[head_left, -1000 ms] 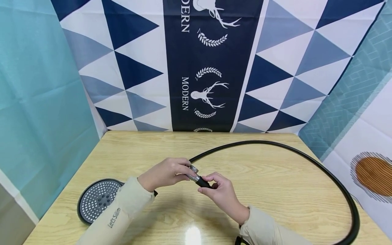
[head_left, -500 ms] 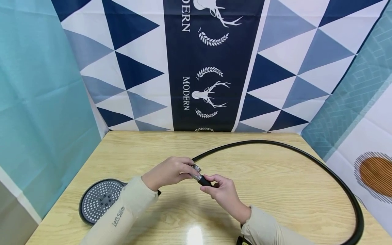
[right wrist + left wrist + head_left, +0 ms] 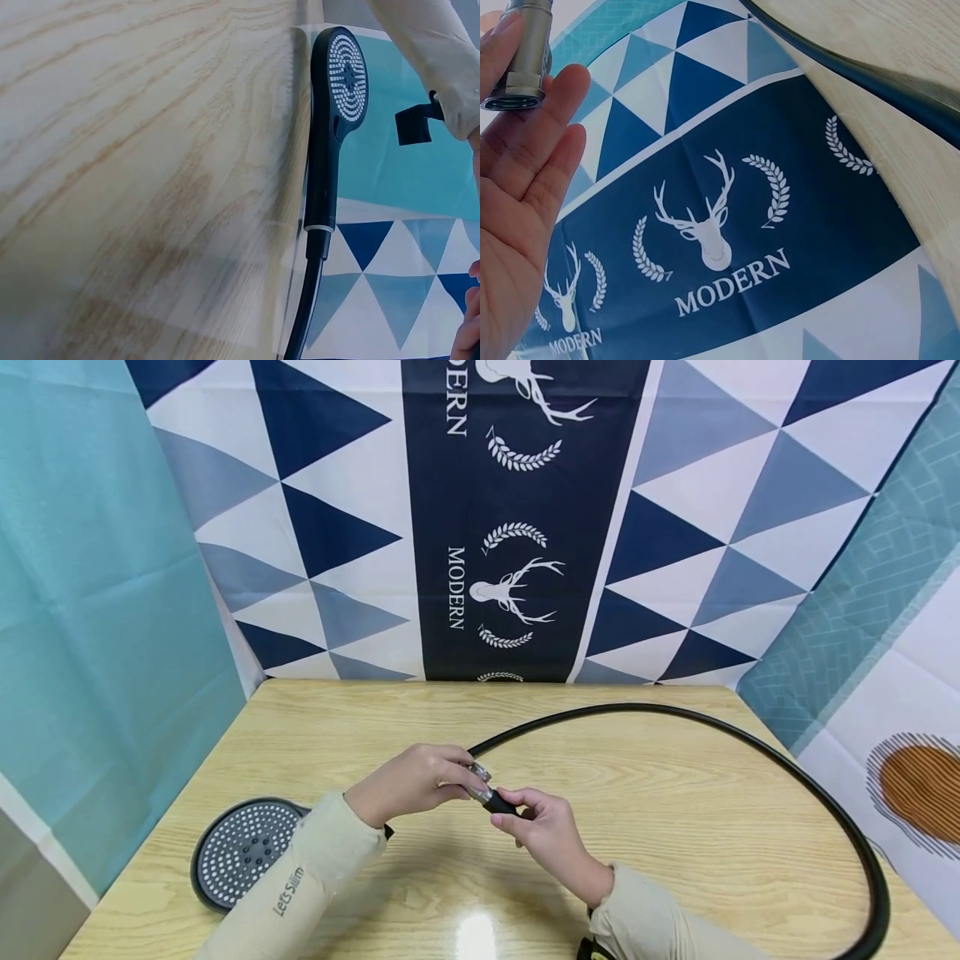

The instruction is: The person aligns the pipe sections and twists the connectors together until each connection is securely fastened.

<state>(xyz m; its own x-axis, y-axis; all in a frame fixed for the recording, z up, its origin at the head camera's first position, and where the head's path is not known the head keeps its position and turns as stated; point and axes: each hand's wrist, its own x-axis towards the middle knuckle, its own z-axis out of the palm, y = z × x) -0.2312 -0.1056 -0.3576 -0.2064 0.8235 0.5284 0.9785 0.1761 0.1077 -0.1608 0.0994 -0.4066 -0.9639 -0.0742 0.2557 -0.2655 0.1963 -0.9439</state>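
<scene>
In the head view my left hand (image 3: 420, 783) holds a small silver metal pipe fitting (image 3: 480, 772) between thumb and fingers. The left wrist view shows the fitting (image 3: 526, 56) as a cylinder with a round open end. My right hand (image 3: 553, 835) pinches a short black end piece (image 3: 499, 803) that meets the fitting. Whether the two are threaded together cannot be made out. To the left lies a dark grey shower head (image 3: 247, 852), partly covered by my left sleeve. Its handle (image 3: 322, 180) joins a black hose in the right wrist view.
A long black hose (image 3: 630, 707) arcs across the back and right of the wooden table (image 3: 660, 793). Patterned cloth (image 3: 495, 510) hangs behind the table, with a teal sheet (image 3: 105, 610) at the left.
Both hands have shifted slightly to the right in the head view. My right thumb and fingers have moved a little on the black end piece. The shower head still lies at the left.
</scene>
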